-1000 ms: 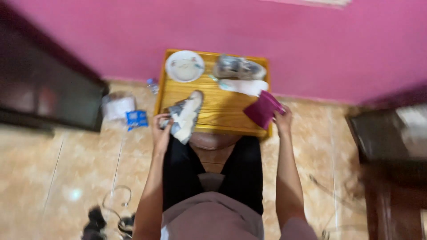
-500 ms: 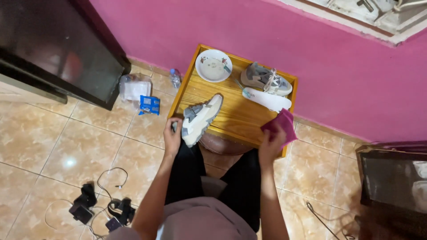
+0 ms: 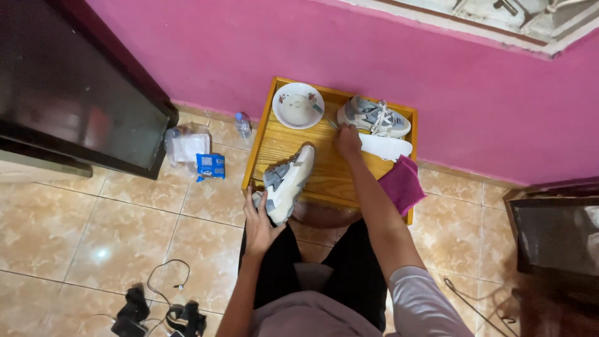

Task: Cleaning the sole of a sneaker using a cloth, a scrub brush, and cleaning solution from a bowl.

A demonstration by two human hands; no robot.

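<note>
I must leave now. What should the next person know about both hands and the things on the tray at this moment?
Left hand: holds the near sneaker by its heel, at the front edge of the wooden tray.
Right hand: reaches to the far side, at a thin tool by the bowl; the grip is unclear.
Second sneaker stands at the back; white insole lies beside it.
Magenta cloth lies on the tray's right edge, not in a hand.
Done or left: cannot tell from here.
</note>
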